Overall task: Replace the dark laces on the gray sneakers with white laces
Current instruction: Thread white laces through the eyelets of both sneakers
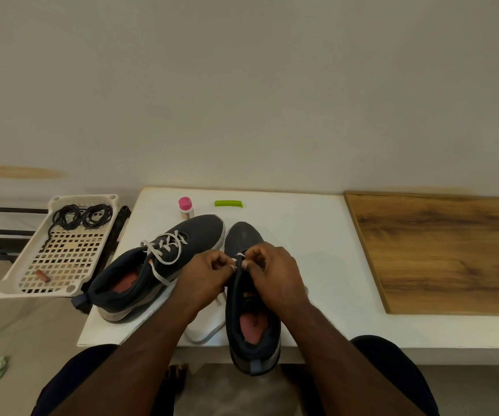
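Near the white table's front edge, the left hand and right hand pinch the flat white lace, threading the right-hand gray knit sneaker; its relaced mate waits alongside.

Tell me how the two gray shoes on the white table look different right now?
The left gray mesh sneaker already has its white lace crisscrossed through it, and no hand touches it. The right gray mesh sneaker shows lace only near its toe, where the left hand and right hand pinch the white lace. The left one lies angled; the right points straight ahead. Both show reddish insoles.
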Tool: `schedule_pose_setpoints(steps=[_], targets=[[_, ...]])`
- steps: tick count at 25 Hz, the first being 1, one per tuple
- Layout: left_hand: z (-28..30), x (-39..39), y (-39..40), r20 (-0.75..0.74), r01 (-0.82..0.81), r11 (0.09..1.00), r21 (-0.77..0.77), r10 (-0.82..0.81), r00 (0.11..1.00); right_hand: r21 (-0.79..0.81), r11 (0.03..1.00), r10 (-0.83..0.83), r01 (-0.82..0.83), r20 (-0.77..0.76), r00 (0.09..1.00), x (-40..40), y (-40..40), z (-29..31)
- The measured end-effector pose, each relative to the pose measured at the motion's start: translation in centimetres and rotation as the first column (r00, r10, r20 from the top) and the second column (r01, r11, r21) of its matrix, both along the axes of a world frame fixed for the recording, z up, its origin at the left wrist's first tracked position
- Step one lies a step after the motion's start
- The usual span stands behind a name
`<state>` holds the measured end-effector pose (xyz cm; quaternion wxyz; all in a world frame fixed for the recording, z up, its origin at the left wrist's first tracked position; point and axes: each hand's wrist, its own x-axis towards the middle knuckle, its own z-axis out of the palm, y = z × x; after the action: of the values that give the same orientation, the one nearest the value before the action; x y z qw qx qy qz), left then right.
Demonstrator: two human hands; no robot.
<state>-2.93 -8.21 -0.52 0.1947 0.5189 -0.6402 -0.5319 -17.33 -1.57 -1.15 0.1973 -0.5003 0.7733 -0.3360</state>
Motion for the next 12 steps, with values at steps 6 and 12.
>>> schedule_pose_setpoints(steps=[6, 12], targets=[[0.4, 0.2, 0.1, -0.094, -0.011, 0.996, 0.086, 0.019, 0.995, 0.137, 0.980, 0.137, -0.142, 0.048, 0.989, 0.9, 3.5, 4.3], [0.6, 0.9, 0.2, -0.130, -0.027, 0.987, 0.159, 0.048, 0.990, 0.207, 0.946, 0.292, -0.250, -0.210, 0.933, 4.2, 4.1, 2.6]])
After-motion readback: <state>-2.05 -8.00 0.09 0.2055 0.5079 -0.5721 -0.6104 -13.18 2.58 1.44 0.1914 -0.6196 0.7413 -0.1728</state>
